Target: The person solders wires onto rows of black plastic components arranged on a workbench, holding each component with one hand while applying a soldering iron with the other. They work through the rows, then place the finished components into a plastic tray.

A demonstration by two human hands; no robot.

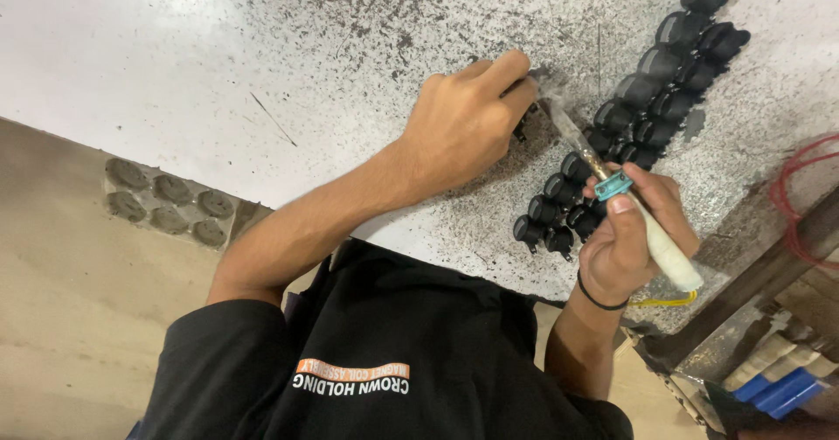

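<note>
- White-wrapped soldering iron (612, 197) sits in the right hand (631, 235), gripped like a pen. Fingers are closed round the handle just behind the teal collar (613, 184). That grip likely gives fine control of the tip.
- Iron slants up and left across the tabletop (218, 47). Its tip ends right beside the left hand's fingertips.
- Left hand (468, 121) is curled, thumb and fingers pinching a small black part (521, 127) and pressing it down on the tabletop near the middle. It looks held so it stays put under the tip. The part is mostly hidden by the fingers, so I can't tell its shape.
- Row of similar black parts (642, 112) lies two-wide, running from near the right hand toward the tabletop's far right corner. They sit touching one another, within easy reach of both hands.
- Tabletop is white, heavily speckled with dark marks, densest around the working spot.
- Black band (599, 301) is on the right wrist. A yellow cord (666, 300) trails from under that hand at the near edge.
- Red wire (797, 197) loops at the right edge.
- Containers: a grey moulded tray (170, 200) with round pockets sits below the near-left edge. Its pockets look empty.
- Blue blocks (778, 392) lie low on the right, off the tabletop. Can't tell what holds them.
</note>
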